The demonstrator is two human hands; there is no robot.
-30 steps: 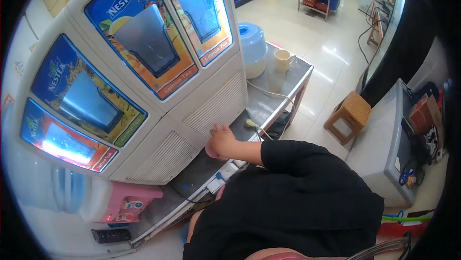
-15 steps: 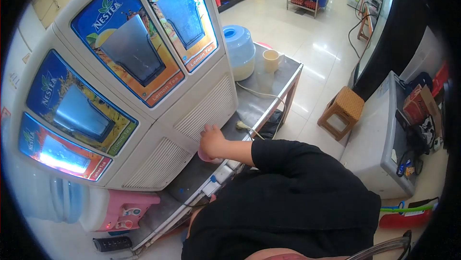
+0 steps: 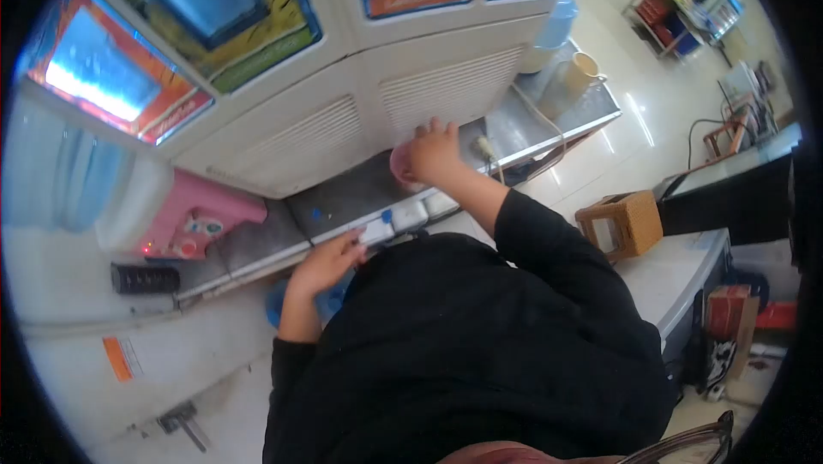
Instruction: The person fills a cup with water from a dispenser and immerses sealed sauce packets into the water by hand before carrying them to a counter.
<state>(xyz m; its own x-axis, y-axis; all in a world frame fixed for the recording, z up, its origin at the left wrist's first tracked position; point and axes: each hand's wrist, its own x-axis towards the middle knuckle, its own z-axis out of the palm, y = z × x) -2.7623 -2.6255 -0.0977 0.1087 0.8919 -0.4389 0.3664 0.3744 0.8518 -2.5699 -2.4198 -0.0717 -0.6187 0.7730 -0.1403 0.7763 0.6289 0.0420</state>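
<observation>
My right hand point(image 3: 435, 157) is at a pink cup point(image 3: 399, 164) on the dark counter top point(image 3: 343, 190), close against the lower front of the drinks dispenser point(image 3: 343, 95). The thumb side of this hand grips the cup, and the other fingers point up toward the grille. Most of the cup is hidden behind the hand. My left hand point(image 3: 326, 265) is held at the counter's front edge, fingers loosely stretched and holding nothing. Just beyond its fingertips sits a white socket strip point(image 3: 377, 231) with a blue piece on it.
A pink and white water dispenser point(image 3: 201, 215) stands at the left, with a black slotted holder point(image 3: 146, 278) beside it. On the right end of the counter are a cream mug point(image 3: 585, 68), a clear jug point(image 3: 559, 91), a blue-lidded container point(image 3: 553, 27) and a cable with plug point(image 3: 485, 149). A brown woven stool point(image 3: 630, 222) stands behind.
My view has tipped down and turned left. The left hand, almost wholly hidden before, now shows at the counter edge. My right hand stays at the pink cup.
</observation>
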